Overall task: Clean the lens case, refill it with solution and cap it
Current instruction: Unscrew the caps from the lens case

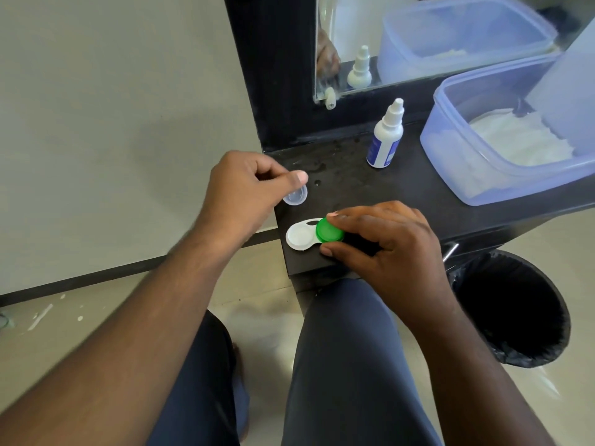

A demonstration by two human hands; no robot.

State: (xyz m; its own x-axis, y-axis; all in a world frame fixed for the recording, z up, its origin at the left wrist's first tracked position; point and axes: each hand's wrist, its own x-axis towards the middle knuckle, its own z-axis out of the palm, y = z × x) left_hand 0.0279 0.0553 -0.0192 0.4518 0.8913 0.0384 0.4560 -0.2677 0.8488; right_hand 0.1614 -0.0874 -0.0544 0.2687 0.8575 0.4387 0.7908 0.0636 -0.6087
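Note:
A white lens case (299, 237) lies on the near left corner of the black counter (412, 188). Its left well is uncapped. My right hand (386, 243) grips the green cap (330, 231) over the case's right well, tilted on edge. My left hand (248, 191) pinches a clear cap (295, 197) between thumb and fingers, just above the counter's left edge and apart from the case. The white solution bottle (385, 136) with a blue label stands upright farther back, its nozzle cap on.
A translucent blue tub (502, 175) holding white tissue sits at the right of the counter. A mirror (450, 33) stands behind. A black-lined bin (512, 307) is on the floor at right. My knees are under the counter's front edge.

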